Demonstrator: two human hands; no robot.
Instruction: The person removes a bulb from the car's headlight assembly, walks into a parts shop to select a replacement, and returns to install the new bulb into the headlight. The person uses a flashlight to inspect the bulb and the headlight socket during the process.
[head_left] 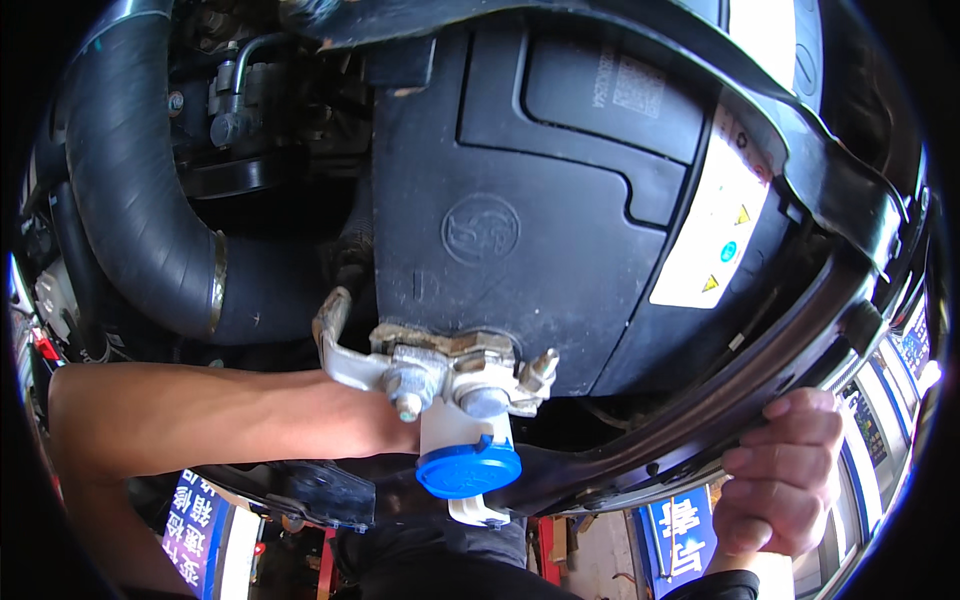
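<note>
From the left my left forearm [230,415] reaches across beneath a metal battery terminal clamp [450,365]. My left hand is hidden; the wrist goes out of sight behind the white filler neck [465,430] with its blue cap [468,470]. The clamp, with bolts and a bent metal tab, sits at the near edge of a black battery [520,260]. On the right, my right hand [785,475] is closed, its fingers curled beside the dark curved front rail [700,415]. What lies inside those fingers does not show.
A thick black hose [130,190] with a metal band curves down the left side. Behind it are engine parts [235,110]. A black strap-like bar [840,190] crosses the battery's far right, near a white warning label [715,215]. Blue signs [675,535] stand below.
</note>
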